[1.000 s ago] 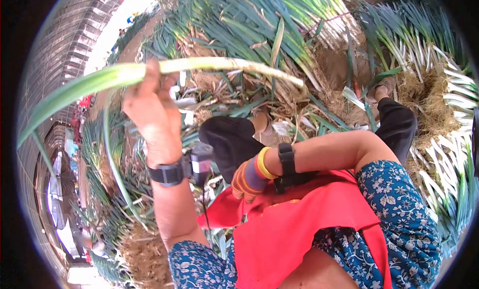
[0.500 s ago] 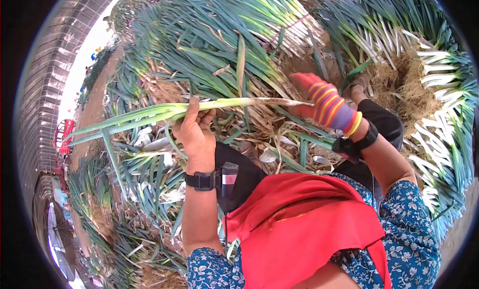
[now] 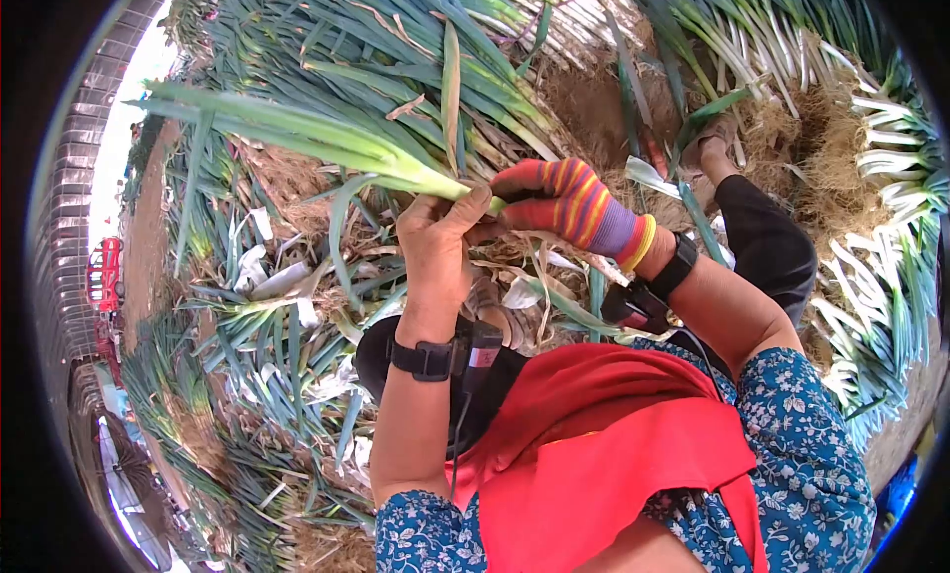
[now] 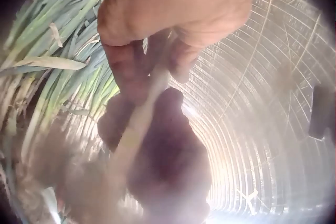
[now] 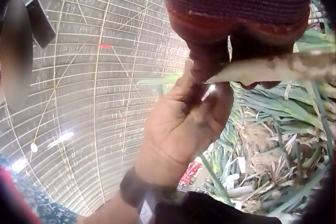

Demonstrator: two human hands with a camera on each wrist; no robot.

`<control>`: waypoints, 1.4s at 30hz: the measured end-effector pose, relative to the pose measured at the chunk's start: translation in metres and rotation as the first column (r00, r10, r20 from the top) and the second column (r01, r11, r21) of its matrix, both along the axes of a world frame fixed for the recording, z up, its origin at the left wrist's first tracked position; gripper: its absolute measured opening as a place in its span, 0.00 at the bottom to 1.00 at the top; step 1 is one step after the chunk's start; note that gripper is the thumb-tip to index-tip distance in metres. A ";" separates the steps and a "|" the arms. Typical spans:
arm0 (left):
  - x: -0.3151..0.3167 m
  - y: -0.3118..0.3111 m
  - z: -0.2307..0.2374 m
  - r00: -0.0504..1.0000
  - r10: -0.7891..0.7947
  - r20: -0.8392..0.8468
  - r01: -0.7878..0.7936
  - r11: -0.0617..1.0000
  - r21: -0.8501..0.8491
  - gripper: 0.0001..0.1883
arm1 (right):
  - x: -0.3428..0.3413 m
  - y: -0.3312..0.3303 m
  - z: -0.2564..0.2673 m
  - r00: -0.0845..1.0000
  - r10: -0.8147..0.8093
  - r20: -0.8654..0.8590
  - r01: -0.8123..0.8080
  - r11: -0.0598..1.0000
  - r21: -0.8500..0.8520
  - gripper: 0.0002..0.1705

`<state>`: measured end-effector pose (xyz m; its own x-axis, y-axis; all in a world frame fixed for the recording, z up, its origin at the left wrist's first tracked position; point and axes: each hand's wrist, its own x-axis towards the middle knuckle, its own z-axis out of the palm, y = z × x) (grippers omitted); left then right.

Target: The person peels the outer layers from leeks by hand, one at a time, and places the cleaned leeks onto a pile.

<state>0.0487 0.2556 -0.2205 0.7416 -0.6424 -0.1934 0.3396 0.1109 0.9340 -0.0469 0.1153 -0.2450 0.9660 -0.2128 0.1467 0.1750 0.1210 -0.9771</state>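
One long green onion (image 3: pixel 391 162) lies across both hands in the head view, leaves to the upper left. The bare left hand (image 3: pixel 435 238) pinches its stalk between thumb and fingers. Right beside it, the right hand (image 3: pixel 574 209), in a striped glove, grips the pale lower stalk. In the left wrist view the left hand (image 4: pixel 168 19) is above the stalk (image 4: pixel 134 134), with the dark gloved hand (image 4: pixel 168 161) around it. The right wrist view shows the gloved hand (image 5: pixel 236 24) over the pale stalk (image 5: pixel 262 70), its fingertips close to the left hand (image 5: pixel 184 121).
A large heap of green onions (image 3: pixel 327 39) lies beyond the hands. More onions with white stalks (image 3: pixel 861 306) line the right side. Loose leaves and peelings (image 3: pixel 287 286) cover the ground at the left. A red apron (image 3: pixel 614 454) covers the lap, near a dark-trousered leg (image 3: pixel 757 227).
The gloved right hand has come up from the lap to the stalk and now grips it beside the left hand. The left hand has moved right and down with the onion, whose leaves now angle upward.
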 end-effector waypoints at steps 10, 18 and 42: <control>0.016 -0.003 -0.020 0.995 0.094 -0.030 -0.092 0.994 0.057 0.07 | 0.024 -0.004 -0.004 0.988 -0.004 -0.154 -0.036 0.966 -0.255 0.07; 0.037 0.003 -0.021 0.939 0.342 0.029 -0.343 0.939 0.013 0.10 | -0.032 0.043 0.000 0.752 0.635 -0.176 -0.652 0.679 -0.338 0.08; 0.025 0.024 -0.026 0.879 0.460 -0.123 -0.467 0.884 -0.032 0.15 | 0.029 0.020 0.000 0.931 -0.051 0.361 0.362 0.252 -0.898 0.14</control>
